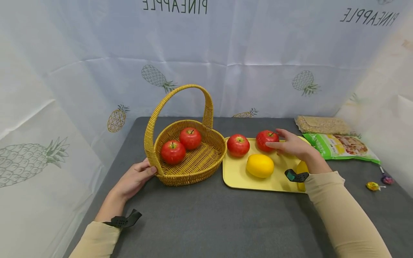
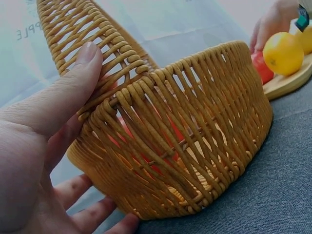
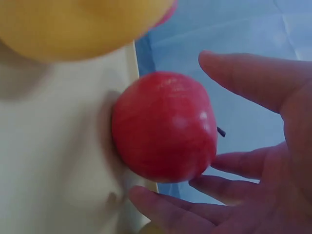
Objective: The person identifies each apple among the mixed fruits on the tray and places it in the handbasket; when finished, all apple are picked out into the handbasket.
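A woven yellow basket (image 1: 193, 168) with a tall handle (image 1: 180, 89) holds two red apples (image 1: 172, 152) (image 1: 190, 138). My left hand (image 1: 138, 177) rests against its left wall, the thumb (image 2: 63, 92) lying on the base of the handle and the fingers low along the basket (image 2: 195, 122). To the right, a pale yellow tray (image 1: 238, 175) carries two more red apples and a lemon (image 1: 260, 165). A second yellow fruit (image 1: 301, 168) is half hidden by my wrist. My right hand (image 1: 287, 145) is spread round the far right apple (image 1: 266, 139), thumb and fingers (image 3: 229, 190) straight either side of the apple (image 3: 163, 126).
The other tray apple (image 1: 238, 145) sits near the basket. At the back right lie a bag of grain (image 1: 322, 124) and a green snack bag (image 1: 338, 146), with two wrapped sweets (image 1: 372, 185) nearer. A grey cloth (image 1: 209, 222) covers the table; pineapple-print sheets hang behind.
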The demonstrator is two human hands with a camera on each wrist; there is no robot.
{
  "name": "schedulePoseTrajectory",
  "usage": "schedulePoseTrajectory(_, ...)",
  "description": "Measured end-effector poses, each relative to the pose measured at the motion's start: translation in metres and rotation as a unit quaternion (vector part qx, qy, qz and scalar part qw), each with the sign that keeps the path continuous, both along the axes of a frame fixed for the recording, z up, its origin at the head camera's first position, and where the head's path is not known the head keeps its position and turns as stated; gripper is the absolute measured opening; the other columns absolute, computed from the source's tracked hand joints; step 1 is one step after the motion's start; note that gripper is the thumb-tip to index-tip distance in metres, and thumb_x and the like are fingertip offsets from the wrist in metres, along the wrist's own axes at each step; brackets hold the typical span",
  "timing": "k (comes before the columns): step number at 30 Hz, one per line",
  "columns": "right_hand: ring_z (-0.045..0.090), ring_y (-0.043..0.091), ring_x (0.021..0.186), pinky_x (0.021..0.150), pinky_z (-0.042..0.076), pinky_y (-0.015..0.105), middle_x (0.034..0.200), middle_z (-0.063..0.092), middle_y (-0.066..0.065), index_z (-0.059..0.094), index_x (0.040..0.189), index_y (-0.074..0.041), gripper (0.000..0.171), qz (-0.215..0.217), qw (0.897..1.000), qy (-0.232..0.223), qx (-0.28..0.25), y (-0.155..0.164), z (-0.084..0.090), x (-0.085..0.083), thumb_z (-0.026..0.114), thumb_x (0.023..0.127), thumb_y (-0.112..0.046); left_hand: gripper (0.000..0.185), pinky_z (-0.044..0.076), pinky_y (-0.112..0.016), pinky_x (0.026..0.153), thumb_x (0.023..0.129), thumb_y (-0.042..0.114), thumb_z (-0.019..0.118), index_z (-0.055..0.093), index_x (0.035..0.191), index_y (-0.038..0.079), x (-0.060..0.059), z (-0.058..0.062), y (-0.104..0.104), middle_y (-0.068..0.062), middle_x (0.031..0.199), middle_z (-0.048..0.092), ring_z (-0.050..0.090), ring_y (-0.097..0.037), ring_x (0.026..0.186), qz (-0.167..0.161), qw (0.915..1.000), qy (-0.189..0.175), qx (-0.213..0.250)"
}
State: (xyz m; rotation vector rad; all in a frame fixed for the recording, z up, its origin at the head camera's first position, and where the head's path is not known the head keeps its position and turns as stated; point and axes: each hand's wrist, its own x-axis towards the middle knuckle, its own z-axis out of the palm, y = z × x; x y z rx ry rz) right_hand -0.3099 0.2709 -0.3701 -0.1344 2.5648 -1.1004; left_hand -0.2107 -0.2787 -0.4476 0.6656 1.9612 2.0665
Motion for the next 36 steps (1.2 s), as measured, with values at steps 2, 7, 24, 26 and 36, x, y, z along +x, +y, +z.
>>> schedulePoseTrajectory(2,0.037,0.048,0.138,0.11,0.037,0.06,0.163,0.013,0.033,0.002,0.163,0.002,0.11,0.014,1.0,-0.015,0.009,0.002,0.004,-0.004,0.07,0.095,-0.052,0.033,0.043,-0.024,0.105,0.108,0.009,0.054,0.057,0.129,-0.017,0.0,0.0,0.0,-0.011,0.161,0.029,0.024,-0.014,0.146,0.002,1.0,-0.002,-0.003)
schedulePoseTrajectory(7,0.04,0.046,0.135,0.107,0.043,0.055,0.16,0.019,0.034,0.004,0.162,0.005,0.108,0.032,0.998,-0.045,0.021,0.0,0.009,-0.016,0.072,0.096,-0.048,0.031,0.043,-0.024,0.105,0.109,0.008,0.052,0.06,0.129,-0.014,-0.001,-0.001,-0.002,-0.009,0.159,0.032,0.026,-0.014,0.146,-0.002,1.0,0.005,0.0)
schedulePoseTrajectory(24,0.045,0.044,0.127,0.097,0.052,0.048,0.15,0.032,0.034,0.016,0.156,0.012,0.105,0.028,0.997,-0.053,0.056,-0.008,0.008,-0.029,0.077,0.092,-0.045,0.034,0.043,-0.023,0.105,0.108,0.009,0.054,0.057,0.13,-0.017,0.001,0.001,0.001,-0.015,0.163,0.026,0.024,-0.012,0.146,0.006,0.9999,-0.006,-0.009)
schedulePoseTrajectory(26,0.045,0.044,0.127,0.097,0.052,0.047,0.15,0.032,0.035,0.016,0.156,0.012,0.106,0.022,0.997,-0.05,0.061,-0.008,0.009,-0.028,0.078,0.091,-0.045,0.034,0.042,-0.024,0.105,0.108,0.008,0.054,0.058,0.131,-0.016,0.001,0.001,0.001,-0.015,0.162,0.026,0.023,-0.013,0.147,0.006,0.9999,-0.007,-0.007)
schedulePoseTrajectory(36,0.058,0.036,0.113,0.097,0.053,0.047,0.139,0.046,0.03,0.028,0.152,0.013,0.095,0.022,0.999,-0.03,0.025,-0.016,0.028,-0.026,0.078,0.092,-0.041,0.031,0.043,-0.023,0.105,0.108,0.008,0.054,0.062,0.129,-0.013,0.003,0.004,0.001,-0.015,0.159,0.029,0.026,-0.016,0.146,0.003,1.0,0.001,0.002)
